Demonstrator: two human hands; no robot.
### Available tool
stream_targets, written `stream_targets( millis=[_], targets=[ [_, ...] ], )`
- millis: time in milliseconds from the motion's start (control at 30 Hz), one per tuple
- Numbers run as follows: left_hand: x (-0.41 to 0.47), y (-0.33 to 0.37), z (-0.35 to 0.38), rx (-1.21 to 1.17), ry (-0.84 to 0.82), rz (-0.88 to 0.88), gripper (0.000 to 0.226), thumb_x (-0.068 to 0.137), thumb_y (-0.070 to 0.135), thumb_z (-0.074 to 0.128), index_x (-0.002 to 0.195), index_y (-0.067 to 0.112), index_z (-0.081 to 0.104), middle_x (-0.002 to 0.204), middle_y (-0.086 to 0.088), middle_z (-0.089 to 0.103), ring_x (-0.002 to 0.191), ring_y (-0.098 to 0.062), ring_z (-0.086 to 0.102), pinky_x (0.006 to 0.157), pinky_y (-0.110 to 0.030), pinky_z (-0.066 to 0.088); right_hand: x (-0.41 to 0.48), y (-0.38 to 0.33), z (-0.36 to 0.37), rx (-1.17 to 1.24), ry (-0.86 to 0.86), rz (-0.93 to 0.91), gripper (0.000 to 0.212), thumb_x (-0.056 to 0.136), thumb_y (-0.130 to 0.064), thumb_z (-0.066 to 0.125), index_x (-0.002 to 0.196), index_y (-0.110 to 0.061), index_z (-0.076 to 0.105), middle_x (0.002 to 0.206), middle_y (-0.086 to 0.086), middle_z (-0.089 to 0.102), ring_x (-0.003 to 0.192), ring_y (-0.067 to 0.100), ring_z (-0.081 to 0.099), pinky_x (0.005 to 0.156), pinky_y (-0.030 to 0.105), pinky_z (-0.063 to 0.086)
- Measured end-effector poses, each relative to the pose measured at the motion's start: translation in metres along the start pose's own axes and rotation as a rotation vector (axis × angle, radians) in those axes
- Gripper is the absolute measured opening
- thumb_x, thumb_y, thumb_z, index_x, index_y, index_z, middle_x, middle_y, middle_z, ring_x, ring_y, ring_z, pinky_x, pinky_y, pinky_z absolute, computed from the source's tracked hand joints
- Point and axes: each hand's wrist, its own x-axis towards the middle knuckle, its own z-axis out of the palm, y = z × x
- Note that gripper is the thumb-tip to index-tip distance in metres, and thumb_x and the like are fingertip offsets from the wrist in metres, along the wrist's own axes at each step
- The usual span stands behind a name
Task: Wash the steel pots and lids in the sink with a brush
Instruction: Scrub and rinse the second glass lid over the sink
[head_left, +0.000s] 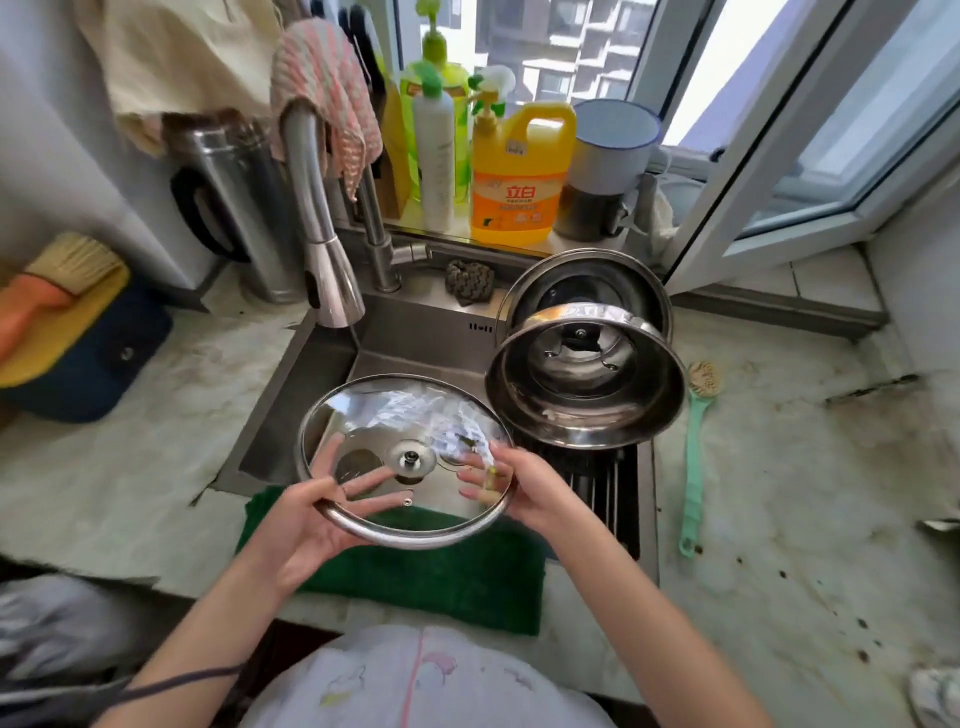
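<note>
Glass lid (405, 415) sat gripped at its steel rim between our left hand (306, 519) and right hand (524, 488), fingers spread beneath. A steel pot (584, 384) rested tilted on the sink (311, 384) rack, another lid inside it.

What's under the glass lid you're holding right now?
Through the glass lid, held by the left hand and right hand, the sink floor and drain show. The green towel lies below its near rim.

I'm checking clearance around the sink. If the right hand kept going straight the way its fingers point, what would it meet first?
The right hand points leftward across the glass lid; beyond the lid's knob, it would probably meet the left hand first, though depth is unclear.
</note>
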Motion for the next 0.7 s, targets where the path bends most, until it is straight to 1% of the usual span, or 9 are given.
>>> stream_targets(
  millis=[100,167,200,267,300,367,500,600,700],
  targets=[
    [0.000,0.003,-0.001,-0.014,-0.009,0.027,0.052,0.086,-0.008,0.027,0.120,0.022,0.054,0.093,-0.009,0.067,0.084,-0.036,0.071,0.060,-0.042,0.060,0.005,-0.011,0.014,-0.002,0.021,-0.136,0.022,0.099,0.000,0.040,0.120,0.002,0.044,0.073,0.011,0.067,0.057,0.018,0.066,0.049,0.031,0.056],
    [-0.002,0.009,0.000,0.076,-0.006,0.072,0.043,0.090,-0.005,0.030,0.127,0.009,0.049,0.098,-0.016,0.070,0.082,-0.031,0.070,0.055,-0.038,0.058,0.010,-0.013,0.022,-0.054,0.021,-0.127,0.023,0.098,-0.002,0.040,0.119,-0.002,0.050,0.082,0.010,0.063,0.065,0.018,0.062,0.058,0.032,0.054],
    [-0.001,0.012,0.001,0.144,-0.021,0.110,0.049,0.092,-0.003,0.034,0.136,0.016,0.041,0.105,-0.017,0.070,0.090,-0.033,0.068,0.057,-0.040,0.058,0.016,-0.011,0.022,-0.039,0.020,-0.092,0.020,0.098,-0.003,0.041,0.114,-0.005,0.054,0.092,0.012,0.065,0.073,0.021,0.062,0.066,0.036,0.054],
    [0.000,0.018,-0.001,0.278,-0.043,0.193,0.069,0.093,-0.006,0.037,0.139,0.045,0.027,0.117,-0.012,0.067,0.100,-0.036,0.066,0.061,-0.047,0.059,0.022,-0.003,0.029,0.082,-0.004,-0.036,0.019,0.101,-0.006,0.037,0.109,-0.010,0.055,0.103,0.015,0.066,0.077,0.025,0.067,0.067,0.040,0.057],
    [0.000,0.021,-0.005,0.309,-0.046,0.218,0.075,0.093,-0.009,0.034,0.138,0.050,0.025,0.120,-0.010,0.065,0.103,-0.036,0.065,0.062,-0.050,0.059,0.027,0.000,0.034,0.127,-0.014,-0.055,0.020,0.102,-0.010,0.036,0.111,-0.011,0.053,0.101,0.014,0.067,0.075,0.025,0.069,0.065,0.039,0.058],
    [0.007,0.028,-0.011,0.300,-0.047,0.227,0.077,0.091,-0.013,0.029,0.139,0.047,0.029,0.121,-0.009,0.065,0.105,-0.036,0.065,0.064,-0.051,0.058,0.031,0.002,0.041,0.134,0.004,-0.164,0.021,0.102,-0.016,0.038,0.120,-0.012,0.050,0.099,0.013,0.068,0.076,0.023,0.071,0.064,0.038,0.059],
    [0.030,0.033,-0.031,0.175,0.083,0.206,0.053,0.090,-0.013,0.035,0.136,0.012,0.040,0.121,-0.012,0.064,0.095,-0.029,0.069,0.073,-0.049,0.057,0.026,-0.011,0.054,-0.061,0.097,-0.428,0.017,0.102,-0.019,0.039,0.114,-0.012,0.049,0.097,0.015,0.065,0.073,0.023,0.068,0.059,0.035,0.059],
    [0.049,0.025,-0.030,0.095,0.169,0.138,0.052,0.089,-0.017,0.032,0.133,0.010,0.037,0.119,-0.017,0.059,0.094,-0.030,0.066,0.062,-0.048,0.058,0.014,-0.026,0.063,-0.244,0.207,-0.589,0.013,0.102,-0.014,0.038,0.102,-0.017,0.051,0.090,0.016,0.063,0.065,0.022,0.063,0.050,0.032,0.056],
    [0.064,0.013,-0.017,0.070,0.181,0.036,0.054,0.091,-0.017,0.032,0.139,0.006,0.026,0.109,-0.017,0.055,0.087,-0.028,0.063,0.053,-0.042,0.059,0.001,-0.045,0.075,-0.478,0.334,-0.721,0.019,0.100,-0.014,0.042,0.091,-0.026,0.054,0.088,0.016,0.066,0.065,0.022,0.064,0.053,0.036,0.056]
  ],
)
